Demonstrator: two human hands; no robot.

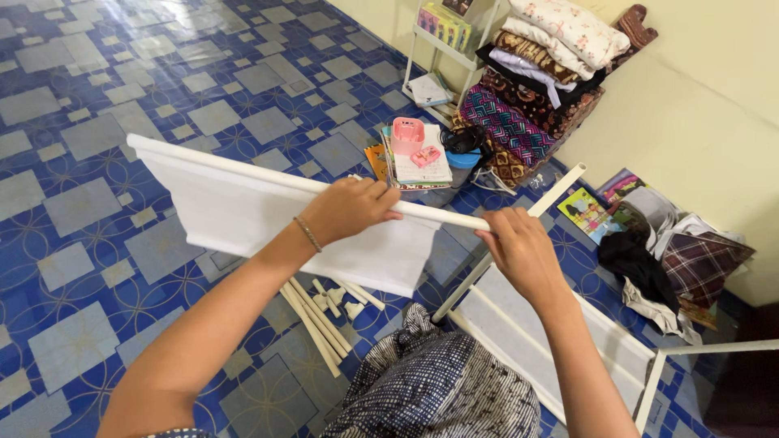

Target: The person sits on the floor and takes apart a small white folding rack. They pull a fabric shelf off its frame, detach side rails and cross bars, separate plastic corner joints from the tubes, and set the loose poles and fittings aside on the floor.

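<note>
Both the left hand (350, 207) and right hand (519, 247) clamp the white shelf panel (243, 211), which hides part of the loose white tubes (320, 320) on the floor.

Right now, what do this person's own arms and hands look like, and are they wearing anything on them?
Both forearms are bare, with no gloves. The left hand has a thin beaded bracelet at the wrist. The right hand shows no rings or bands. A sliver of dark patterned sleeve shows near the left upper arm.
</note>
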